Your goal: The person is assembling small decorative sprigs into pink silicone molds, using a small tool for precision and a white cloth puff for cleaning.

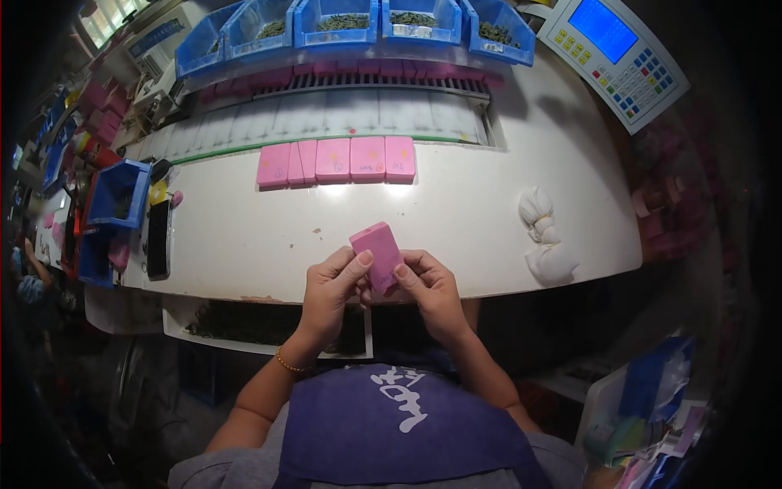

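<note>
Near the front edge of the white worktable [220, 253], both my hands hold one pink rubber-like block [380, 254], tilted with its far end up. My left hand [332, 285] grips its left side, thumb on the broad face. The right hand [430, 285] has its thumb at the lower right side of the block. Small faint marks show near the block's lower end. The fingers behind it are mostly hidden. Beyond my hands, a row of similar pink blocks [332, 158] lies side by side, bearing small handwritten marks.
Blue bins [336, 37] of small dark pieces stand at the back. A white knotted cloth bundle [547, 236] lies right. A keypad device with a blue screen [612, 61] stands far right. A black phone [159, 239] lies left. Below is an open drawer [175, 322].
</note>
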